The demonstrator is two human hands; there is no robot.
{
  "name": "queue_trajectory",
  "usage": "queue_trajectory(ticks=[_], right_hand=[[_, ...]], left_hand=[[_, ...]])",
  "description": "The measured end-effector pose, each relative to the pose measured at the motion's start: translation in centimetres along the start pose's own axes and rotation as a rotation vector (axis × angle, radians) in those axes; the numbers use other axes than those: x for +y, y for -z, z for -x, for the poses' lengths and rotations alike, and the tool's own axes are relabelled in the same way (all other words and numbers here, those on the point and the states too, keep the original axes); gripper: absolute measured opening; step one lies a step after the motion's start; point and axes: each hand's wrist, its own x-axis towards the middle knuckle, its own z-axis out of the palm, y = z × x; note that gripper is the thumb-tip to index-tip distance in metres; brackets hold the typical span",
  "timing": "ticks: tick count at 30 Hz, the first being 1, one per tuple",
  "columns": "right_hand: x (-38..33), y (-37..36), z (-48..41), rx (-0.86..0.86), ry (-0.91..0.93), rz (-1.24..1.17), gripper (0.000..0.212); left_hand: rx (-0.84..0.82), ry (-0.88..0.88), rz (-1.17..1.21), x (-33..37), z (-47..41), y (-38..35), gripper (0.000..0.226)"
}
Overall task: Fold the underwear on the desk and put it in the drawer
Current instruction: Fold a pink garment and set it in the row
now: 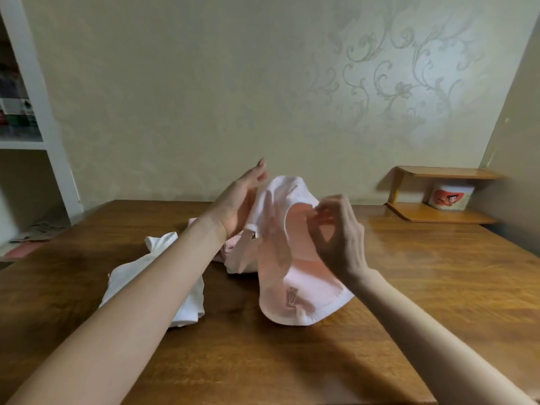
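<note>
Barely underway: pinches pink underwear (pixel 295 287) over the middle of the desk (pixel 438 273) with right hand (pixel 342 241), steadies it with flat, open left hand (pixel 233 206), leaves white underwear (pixel 131 270) unfolded near left edge, likely no drawer step yet.

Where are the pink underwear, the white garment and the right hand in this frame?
pink underwear (pixel 318 290), head view, on its lower pink panel near the desk.
white garment (pixel 159 244), head view, on its far upper corner.
right hand (pixel 342 238), head view, on the back of the hand.
</note>
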Motion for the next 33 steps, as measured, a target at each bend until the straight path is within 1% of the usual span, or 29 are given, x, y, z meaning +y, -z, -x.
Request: queue_trajectory(ticks=[2, 4, 5, 6, 8, 9, 10, 11, 12, 13, 14, 15, 17, 19, 21, 22, 23, 24, 26, 27, 29, 30, 31, 32, 33], right_hand=[[0.6, -0.1, 1.9, -0.07, 0.085, 0.118, 0.018], [1.8, -0.2, 2.9, -0.054, 0.128, 0.34, 0.024], [2.4, -0.2, 3.0, -0.013, 0.085, 0.405, 0.033], [2.8, -0.1, 2.8, 0.031, -0.008, 0.428, 0.044], [3.3, 0.1, 2.0, 0.083, -0.244, 0.419, 0.062], [3.3, 0.1, 1.6, 0.05, -0.375, 0.347, 0.064], [3.4, 0.1, 1.1, -0.023, -0.497, 0.213, 0.06], [3.6, 0.0, 0.8, -0.142, -0.595, 0.05, 0.051], [3.7, -0.1, 0.7, -0.278, -0.662, -0.063, 0.042], [3.8, 0.0, 0.7, -0.381, -0.7, -0.117, 0.039], [4.0, 0.2, 0.7, -0.436, -0.737, -0.139, 0.043], [4.2, 0.5, 0.7, -0.466, -0.778, -0.15, 0.047], [4.5, 1.4, 0.1, -0.465, -0.847, -0.232, 0.049], [4.6, 2.8, -1.4, -0.451, -0.893, -0.371, 0.044], [4.9, 4.6, -3.3, -0.468, -0.924, -0.436, 0.032], [5.3, 5.5, -4.0, -0.49, -0.936, -0.454, 0.028], [5.8, 6.1, -4.4, -0.545, -0.955, -0.488, 0.028], [6.3, 6.6, -4.6, -0.63, -0.993, -0.521, 0.028], [7.2, 7.2, -4.2, -0.843, -1.076, -0.498, 0.019], [7.8, 7.5, -3.7, -0.951, -1.1, -0.492, 0.025], [8.6, 7.7, -2.4, -1.118, -1.112, -0.443, 0.067], [8.5, 7.6, -2.0, -1.152, -1.069, -0.372, 0.08], [8.1, 7.3, -1.7, -1.146, -0.985, -0.289, 0.084], [7.7, 6.8, -1.7, -1.075, -0.88, -0.215, 0.079], [7.4, 6.3, -1.7, -0.94, -0.778, -0.181, 0.067]], left_hand=[[-0.05, -0.131, 0.006, 0.6, 0.0, 0.3, 0.049], [-0.194, -0.248, -0.017, 1.4, 0.7, 0.6, 0.055], [-0.271, -0.284, -0.033, 1.8, 1.1, 0.8, 0.058], [-0.328, -0.306, -0.043, 2.1, 1.6, 0.7, 0.061], [-0.332, -0.363, -0.036, 2.4, 2.1, 0.8, 0.062], [-0.295, -0.38, -0.012, 2.4, 2.1, 0.8, 0.057], [-0.249, -0.377, 0.027, 2.5, 2.2, 0.6, 0.049], [-0.206, -0.369, 0.069, 2.6, 2.0, 0.6, 0.042], [-0.154, -0.357, 0.097, 2.7, 2.0, 0.6, 0.034], [-0.1, -0.355, 0.111, 2.8, 1.8, 0.8, 0.028], [-0.056, -0.362, 0.108, 3.0, 1.8, 1.0, 0.026], [-0.04, -0.377, 0.099, 3.1, 1.7, 1.4, 0.027], [-0.082, -0.414, 0.11, 3.4, 2.1, 1.8, 0.032], [-0.152, -0.463, 0.161, 3.8, 2.8, 1.9, 0.035], [-0.122, -0.471, 0.226, 4.2, 3.0, 1.9, 0.033], [-0.066, -0.442, 0.224, 4.1, 2.8, 2.3, 0.029], [0.022, -0.388, 0.172, 3.7, 2.1, 2.9, 0.023], [0.131, -0.29, 0.095, 3.1, 1.5, 3.7, 0.018], [0.296, -0.012, -0.038, 1.1, 0.6, 5.9, 0.019], [0.337, 0.122, -0.084, -0.1, 0.4, 7.2, 0.021], [0.367, 0.311, -0.199, -2.3, 0.5, 9.2, 0.024], [0.376, 0.37, -0.264, -3.0, 0.6, 9.7, 0.028], [0.39, 0.404, -0.32, -3.5, 0.4, 10.2, 0.031], [0.408, 0.424, -0.372, -3.7, 0.1, 10.3, 0.035], [0.441, 0.454, -0.455, -3.8, -0.3, 10.1, 0.038]])
